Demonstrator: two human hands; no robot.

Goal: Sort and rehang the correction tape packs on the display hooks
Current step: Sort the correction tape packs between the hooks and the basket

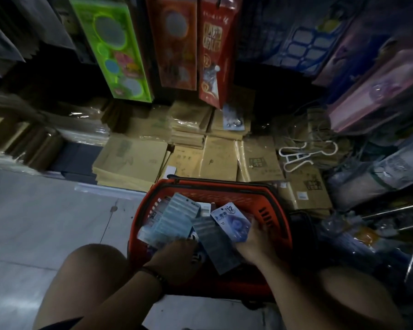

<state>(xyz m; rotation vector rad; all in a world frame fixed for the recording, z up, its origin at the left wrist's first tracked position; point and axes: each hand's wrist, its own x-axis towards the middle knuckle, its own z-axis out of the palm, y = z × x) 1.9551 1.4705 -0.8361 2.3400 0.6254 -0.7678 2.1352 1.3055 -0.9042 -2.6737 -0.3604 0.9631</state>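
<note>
Low over the red plastic shopping basket (280, 225) on the floor: gripping a fan of pale grey-blue correction tape packs (171, 221) with the left hand (174, 257); next, a dark grey pack (216, 246) between both hands, holder hard to tell; then pinching a bright blue pack (233, 223) marked 12 with the right hand (254, 239).

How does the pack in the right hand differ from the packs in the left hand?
The right hand holds one blue pack marked 12; the left hand grips several fanned packs, paler, grey-green with stripes. Both lots are flat carded packs over the red basket.
</note>
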